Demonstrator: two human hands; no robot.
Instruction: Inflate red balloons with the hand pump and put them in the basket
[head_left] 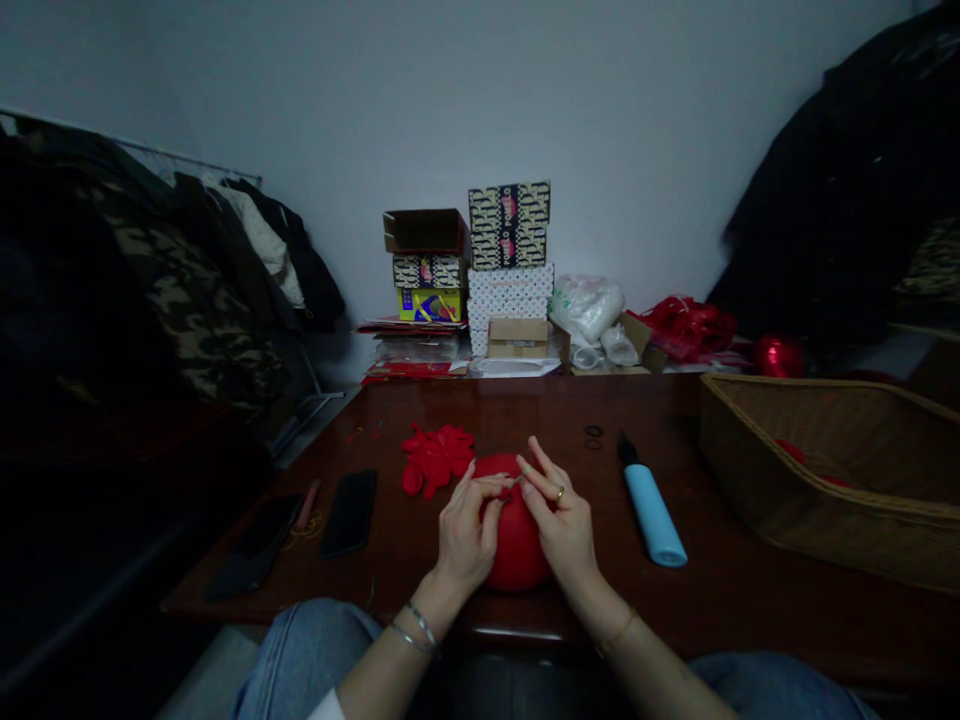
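Note:
An inflated red balloon (519,555) rests near the table's front edge, between my two hands. My left hand (466,530) presses against its left side, with thumb and fingertips pinched at the balloon's neck on top. On the right, my right hand (561,522) also has its thumb and index finger closed at the neck, while other fingers stick up. The neck itself is small and mostly covered by my fingertips. Just beyond my left hand lies a pile of limp red balloons (439,455). A light blue hand pump (654,515) with a black nozzle lies right of my right hand.
A wicker basket (825,530) with red items inside stands at the right. Two dark phone-like slabs (349,513) lie at the left. Black rings (593,432) lie beyond my right hand. Stacked boxes (510,225) and plastic bags (589,305) line the wall.

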